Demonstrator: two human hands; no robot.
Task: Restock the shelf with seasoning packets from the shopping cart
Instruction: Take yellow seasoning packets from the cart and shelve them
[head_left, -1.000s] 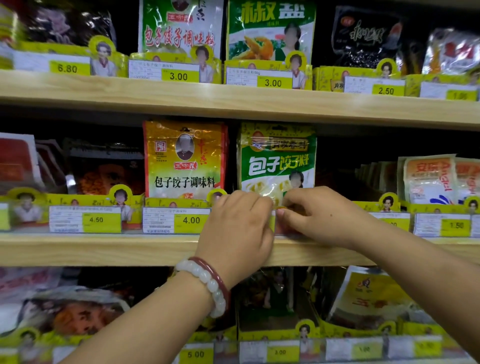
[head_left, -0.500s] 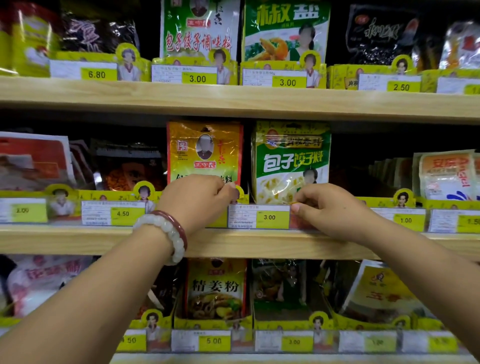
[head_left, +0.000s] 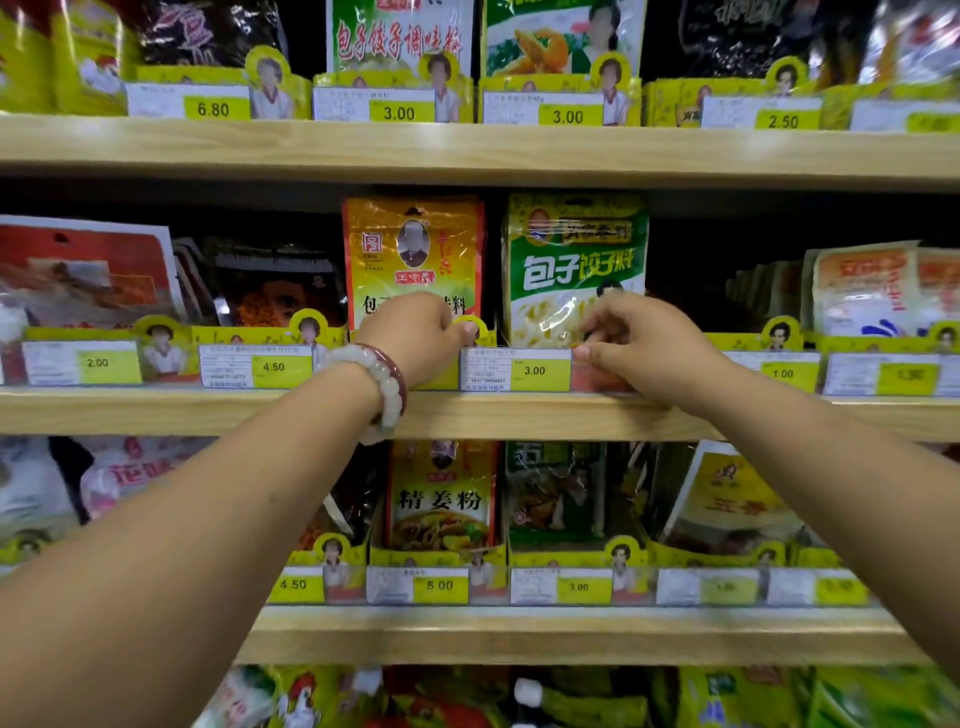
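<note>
1. Two hands are up at the middle shelf: our left hand is in front of the orange packet, and our right hand is at the foot of the green packet
2. The left hand has its fingers curled at the yellow tray front; we cannot tell if it pinches the tray or the packet edge
3. The right hand is also narrow, with the fingertips closed at the right end of the 3.00 price tag, below the green packet; what exactly it pinches we cannot tell
4. Both packets stand upright in their trays, side by side, just beside each other. The shopping cart is not in view
5. We judge these packets light, soft and a little slippery, because the foil is glossy. They bend easily, so it is better to take hold at the flat sealed top edge or at both sides, not in the middle where the powder gives way
</note>
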